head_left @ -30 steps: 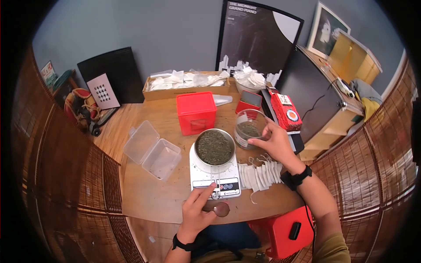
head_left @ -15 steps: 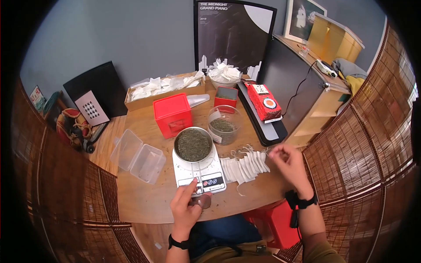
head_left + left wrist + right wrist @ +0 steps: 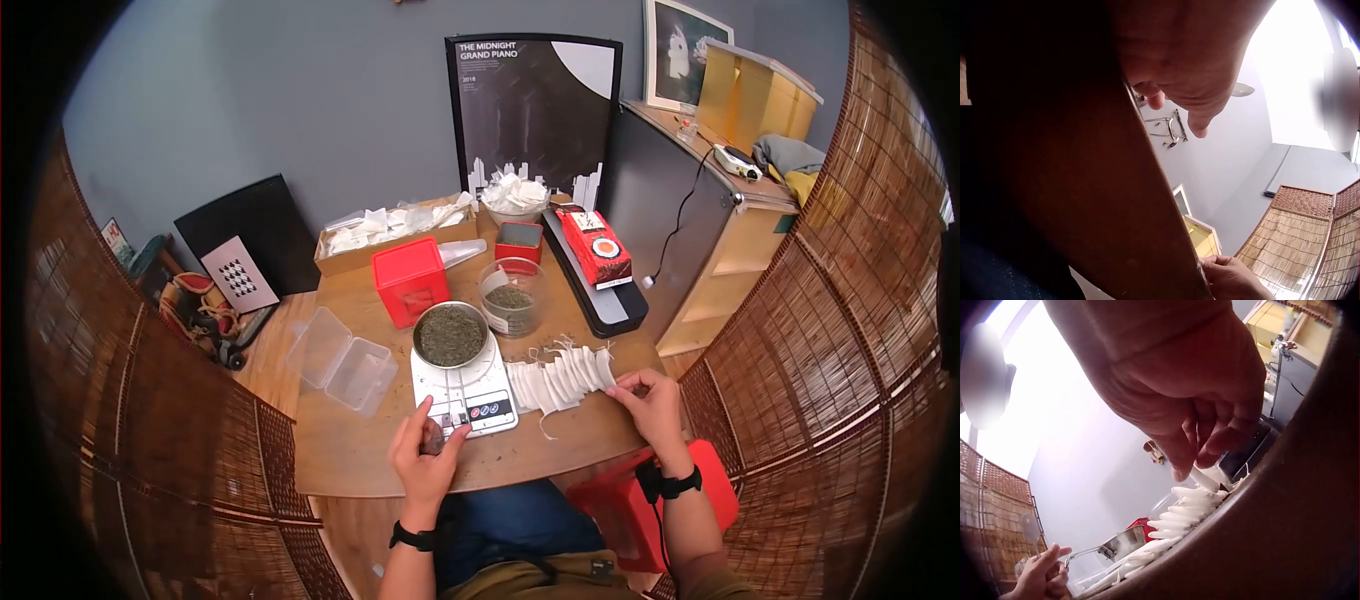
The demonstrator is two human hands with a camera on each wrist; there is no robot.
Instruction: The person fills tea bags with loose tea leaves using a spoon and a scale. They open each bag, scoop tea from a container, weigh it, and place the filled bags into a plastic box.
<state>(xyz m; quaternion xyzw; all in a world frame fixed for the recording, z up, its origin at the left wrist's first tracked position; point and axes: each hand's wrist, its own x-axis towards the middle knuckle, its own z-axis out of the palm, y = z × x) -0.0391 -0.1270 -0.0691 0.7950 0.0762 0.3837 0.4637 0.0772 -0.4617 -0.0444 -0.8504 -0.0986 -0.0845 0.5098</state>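
A metal pan [image 3: 451, 336] full of dried green leaves sits on a white kitchen scale [image 3: 505, 396]. My left hand [image 3: 424, 458] is at the scale's front edge, thumb and fingers near the pan's wire handle. It holds a spoon [image 3: 432, 437], whose oval bowl sticks out past the hand in the left wrist view. Filled white tea bags [image 3: 562, 380] stand in a row right of the scale. At the row's right end my right hand [image 3: 652, 408] pinches a tea bag [image 3: 1205, 479] between thumb and fingers, its tip between them in the right wrist view.
Behind the pan stand a clear tub [image 3: 513, 300] of leaves, a red canister [image 3: 410, 282] and a red tin [image 3: 519, 240]. An open plastic box [image 3: 362, 376] lies left. Farther back are a carton [image 3: 345, 257] of white bags and a red packet [image 3: 598, 248].
My right hand has let go of the clear tub and come right and down to the end of the tea bag row. My left hand stays by the scale with the spoon turned in it.
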